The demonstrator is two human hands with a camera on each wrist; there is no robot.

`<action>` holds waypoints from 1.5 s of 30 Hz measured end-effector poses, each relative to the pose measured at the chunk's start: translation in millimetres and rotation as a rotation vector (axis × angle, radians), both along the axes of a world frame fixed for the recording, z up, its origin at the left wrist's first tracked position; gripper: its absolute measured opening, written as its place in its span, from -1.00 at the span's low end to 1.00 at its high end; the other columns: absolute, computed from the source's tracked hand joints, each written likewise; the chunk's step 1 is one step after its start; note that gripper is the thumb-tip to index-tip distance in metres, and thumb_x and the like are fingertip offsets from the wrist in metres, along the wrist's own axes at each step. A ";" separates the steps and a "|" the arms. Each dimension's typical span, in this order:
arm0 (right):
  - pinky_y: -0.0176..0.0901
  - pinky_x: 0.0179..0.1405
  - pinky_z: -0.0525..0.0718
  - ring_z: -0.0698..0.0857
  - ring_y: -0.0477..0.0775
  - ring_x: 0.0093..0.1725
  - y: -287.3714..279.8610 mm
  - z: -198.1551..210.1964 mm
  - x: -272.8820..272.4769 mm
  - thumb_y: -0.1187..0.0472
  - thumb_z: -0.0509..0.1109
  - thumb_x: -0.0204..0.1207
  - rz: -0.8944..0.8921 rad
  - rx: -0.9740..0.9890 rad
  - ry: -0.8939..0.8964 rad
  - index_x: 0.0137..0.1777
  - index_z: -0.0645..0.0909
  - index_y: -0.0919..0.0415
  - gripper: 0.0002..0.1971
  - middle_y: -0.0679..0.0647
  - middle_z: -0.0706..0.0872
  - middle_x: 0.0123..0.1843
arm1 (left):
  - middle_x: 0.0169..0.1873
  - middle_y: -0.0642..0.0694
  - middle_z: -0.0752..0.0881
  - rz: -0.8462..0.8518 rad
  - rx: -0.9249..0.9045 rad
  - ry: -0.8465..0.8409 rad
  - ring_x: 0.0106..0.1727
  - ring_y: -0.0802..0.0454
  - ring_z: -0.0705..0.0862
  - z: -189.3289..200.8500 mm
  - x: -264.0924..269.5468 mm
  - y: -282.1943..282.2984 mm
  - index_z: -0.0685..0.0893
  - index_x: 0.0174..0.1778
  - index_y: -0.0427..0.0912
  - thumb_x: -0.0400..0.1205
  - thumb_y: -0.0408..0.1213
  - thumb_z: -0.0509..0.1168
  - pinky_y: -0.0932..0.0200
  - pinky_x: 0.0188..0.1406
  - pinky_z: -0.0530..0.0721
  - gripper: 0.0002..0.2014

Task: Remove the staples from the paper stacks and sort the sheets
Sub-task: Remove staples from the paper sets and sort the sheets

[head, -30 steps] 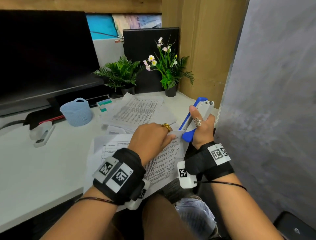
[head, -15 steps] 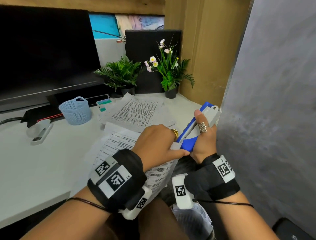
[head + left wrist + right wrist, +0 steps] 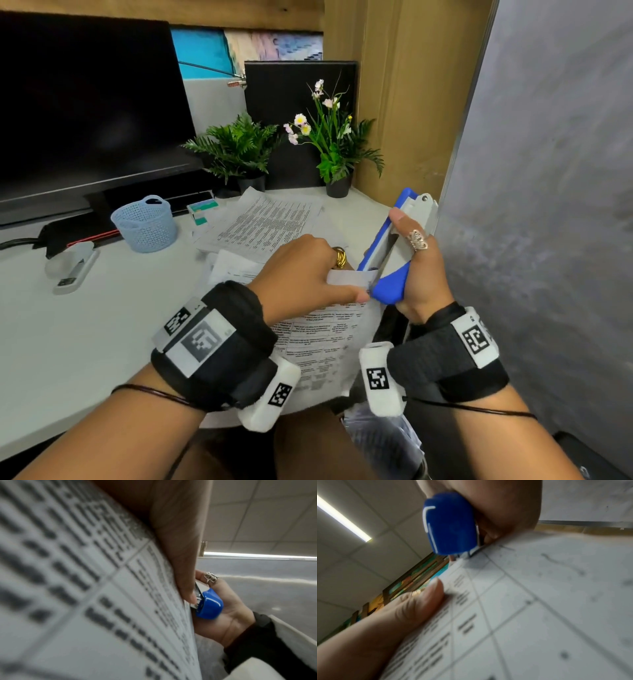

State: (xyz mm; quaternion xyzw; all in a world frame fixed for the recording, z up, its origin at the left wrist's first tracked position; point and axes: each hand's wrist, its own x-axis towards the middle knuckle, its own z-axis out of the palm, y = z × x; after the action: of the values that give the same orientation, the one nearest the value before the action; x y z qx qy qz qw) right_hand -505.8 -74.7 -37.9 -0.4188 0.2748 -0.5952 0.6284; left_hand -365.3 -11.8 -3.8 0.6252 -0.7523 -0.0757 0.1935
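Note:
A stapled stack of printed sheets [image 3: 325,346] is lifted off the desk's front edge, its top corner folded over. My left hand [image 3: 308,274] pinches that corner, thumb on the printed face [image 3: 426,599]. My right hand [image 3: 416,281] grips a blue and grey stapler [image 3: 394,246], thumb along its top. The stapler's blue end [image 3: 208,605] [image 3: 450,524] meets the paper's corner, where a thin metal tip touches the sheet. The staple itself is too small to make out.
More printed sheets [image 3: 267,222] lie spread on the white desk [image 3: 68,342] behind my hands. A blue mesh basket [image 3: 145,224] and a white stapler [image 3: 73,263] sit to the left. Two potted plants [image 3: 239,154] and a monitor [image 3: 85,102] stand behind; a grey partition [image 3: 548,205] closes the right.
Both hands have lifted the stack's corner up and toward me. The stapler's blue end has come down onto the corner that my left hand pinches.

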 end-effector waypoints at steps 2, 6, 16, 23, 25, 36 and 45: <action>0.00 -0.16 0.65 0.68 0.09 -0.34 -1.2 3.8 -5.1 -0.05 0.42 0.26 0.081 0.033 -0.019 -0.17 0.56 0.17 -0.70 0.06 0.68 -0.39 | -0.71 0.09 0.46 0.012 0.022 0.065 -0.61 0.19 0.41 2.2 3.3 0.7 0.58 -0.59 -0.02 0.35 0.14 0.52 0.32 -0.62 0.28 -0.61; 0.04 -0.10 0.67 0.68 0.08 -0.35 2.1 8.9 -6.5 -0.10 0.37 0.28 0.113 0.042 -0.001 -0.12 0.57 0.24 -0.62 0.08 0.67 -0.38 | -0.76 0.11 0.40 0.018 0.026 0.089 -0.60 0.20 0.41 1.6 6.7 2.6 0.74 -0.41 -0.03 0.34 0.16 0.51 0.36 -0.61 0.25 -0.68; 0.34 0.16 0.66 0.65 0.31 -0.11 9.2 27.6 -6.9 -0.18 0.43 0.20 -0.046 0.021 0.007 0.07 0.51 0.29 -0.40 0.23 0.62 -0.21 | -0.54 -0.06 0.47 0.061 0.005 0.022 -0.43 0.04 0.48 -5.9 12.6 6.6 0.78 -0.20 -0.29 0.36 0.25 0.44 0.17 -0.44 0.36 -0.43; -0.33 -0.28 0.63 0.64 -0.26 -0.41 14.8 21.8 0.5 0.05 0.35 0.59 -0.214 -0.176 0.208 -0.26 0.60 0.02 -0.81 -0.25 0.65 -0.50 | -0.64 0.01 0.30 0.059 -0.063 -0.071 -0.54 0.10 0.34 -4.3 2.8 12.3 0.35 -0.61 -0.13 0.42 0.22 0.41 0.20 -0.54 0.23 -0.43; -0.42 -0.35 0.56 0.59 -0.30 -0.46 16.6 20.0 2.6 0.09 0.30 0.61 -0.243 -0.215 0.256 -0.28 0.58 0.02 -0.79 -0.27 0.62 -0.54 | -0.62 0.01 0.35 0.061 -0.069 -0.063 -0.52 0.11 0.36 -2.9 1.2 13.5 0.38 -0.60 -0.11 0.42 0.23 0.40 0.21 -0.53 0.23 -0.45; -0.23 -0.29 0.71 0.71 -0.16 -0.35 21.3 13.0 8.0 0.11 0.27 0.62 -0.241 -0.190 0.188 -0.20 0.54 0.06 -0.84 -0.17 0.68 -0.43 | -0.62 -0.01 0.27 0.077 -0.075 -0.097 -0.56 0.11 0.26 -0.8 0.5 14.6 0.26 -0.61 -0.16 0.42 0.24 0.40 0.19 -0.55 0.15 -0.37; -0.19 -0.31 0.68 0.68 -0.09 -0.38 18.3 11.1 8.1 0.02 0.36 0.56 -0.262 -0.149 0.115 -0.27 0.51 0.07 -0.79 -0.12 0.64 -0.46 | -0.57 -0.07 0.49 0.042 0.017 -0.094 -0.53 0.10 0.32 -3.4 1.1 8.6 0.61 -0.43 -0.30 0.27 0.35 0.41 0.22 -0.53 0.21 -0.35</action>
State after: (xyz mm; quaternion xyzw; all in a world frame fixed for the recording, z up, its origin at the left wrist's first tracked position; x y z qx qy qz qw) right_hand -497.8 -56.4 -26.8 -0.4584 0.3178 -0.6659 0.4955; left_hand -364.1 -3.2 -7.2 0.6455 -0.7465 -0.0482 0.1541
